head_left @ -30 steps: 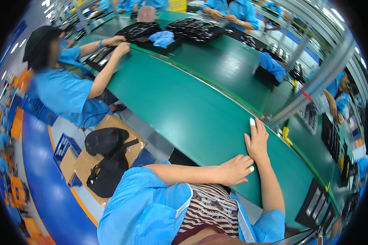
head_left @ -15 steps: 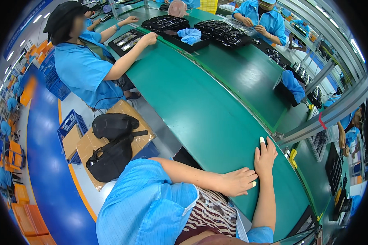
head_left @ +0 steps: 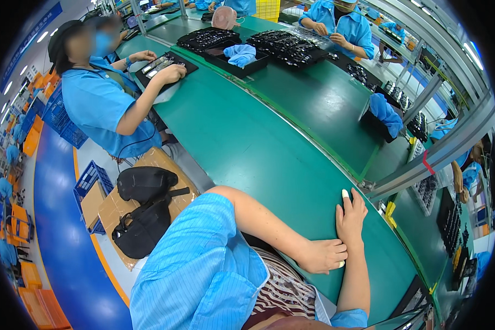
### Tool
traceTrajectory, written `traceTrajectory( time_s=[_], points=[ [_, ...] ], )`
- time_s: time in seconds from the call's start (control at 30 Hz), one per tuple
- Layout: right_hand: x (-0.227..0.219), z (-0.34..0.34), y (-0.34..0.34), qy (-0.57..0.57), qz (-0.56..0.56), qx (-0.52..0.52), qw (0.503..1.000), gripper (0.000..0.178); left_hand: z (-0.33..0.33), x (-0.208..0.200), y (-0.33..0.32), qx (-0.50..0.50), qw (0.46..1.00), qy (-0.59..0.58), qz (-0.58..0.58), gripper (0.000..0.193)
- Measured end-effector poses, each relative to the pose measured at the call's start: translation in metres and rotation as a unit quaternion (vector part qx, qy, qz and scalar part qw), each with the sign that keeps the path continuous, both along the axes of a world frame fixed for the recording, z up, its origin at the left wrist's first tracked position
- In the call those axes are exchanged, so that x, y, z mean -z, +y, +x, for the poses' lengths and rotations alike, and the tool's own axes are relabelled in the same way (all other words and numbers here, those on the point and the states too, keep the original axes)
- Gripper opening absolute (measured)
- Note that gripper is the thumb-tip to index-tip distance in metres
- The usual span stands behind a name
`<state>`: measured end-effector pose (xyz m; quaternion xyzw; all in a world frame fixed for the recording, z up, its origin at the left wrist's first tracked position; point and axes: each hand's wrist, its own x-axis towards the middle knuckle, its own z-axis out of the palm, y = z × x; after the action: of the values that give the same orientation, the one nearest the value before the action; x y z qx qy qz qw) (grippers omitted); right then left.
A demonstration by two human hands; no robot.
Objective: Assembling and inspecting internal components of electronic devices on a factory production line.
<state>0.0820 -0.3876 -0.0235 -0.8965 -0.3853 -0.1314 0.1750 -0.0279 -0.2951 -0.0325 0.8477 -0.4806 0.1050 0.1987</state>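
My right hand (head_left: 351, 219) lies flat on the green worktop (head_left: 247, 154) with its fingers apart and nothing in it. A pale finger cot covers one of its fingertips. Coming across from the left, my left hand (head_left: 323, 256) rests near the worktop's front edge, its fingers loosely bent. Those fingertips touch the inner side of my right wrist, and a pale cot shows on one of its digits. No object is visible in the left hand.
A co-worker (head_left: 102, 104) at the far left handles parts on a black tray (head_left: 184, 63). Across the line sit black trays of parts (head_left: 286, 47) and a box with blue cloth (head_left: 241, 55). A metal post (head_left: 423, 165) rises at right. Black bags (head_left: 146, 206) lie on cardboard.
My left hand has shifted slightly down until its fingertips meet my right wrist, and my left elbow has risen. The co-worker's hands have come down to the tray. The view has shifted somewhat.
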Motion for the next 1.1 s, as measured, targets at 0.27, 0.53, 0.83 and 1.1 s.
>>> traceTrajectory(
  time_s=[0.27,0.53,0.83,1.1],
  points=[
    [0.000,0.005,-0.001,0.036,0.009,-0.003,0.999,0.038,0.007,-0.002,0.005,-0.022,0.991,0.077,-0.108,0.039],
    [-0.006,0.007,-0.001,0.066,0.023,-0.018,0.997,0.040,-0.004,-0.019,0.097,-0.360,0.915,0.027,-0.177,0.052],
    [-0.009,0.003,-0.005,0.069,0.014,-0.007,0.998,0.040,-0.050,-0.016,0.271,-0.734,0.674,-0.063,0.058,0.048],
    [-0.002,0.002,-0.007,0.051,0.004,-0.009,0.999,0.038,-0.047,-0.030,0.194,-0.651,0.757,0.052,0.008,0.059]
  ],
)
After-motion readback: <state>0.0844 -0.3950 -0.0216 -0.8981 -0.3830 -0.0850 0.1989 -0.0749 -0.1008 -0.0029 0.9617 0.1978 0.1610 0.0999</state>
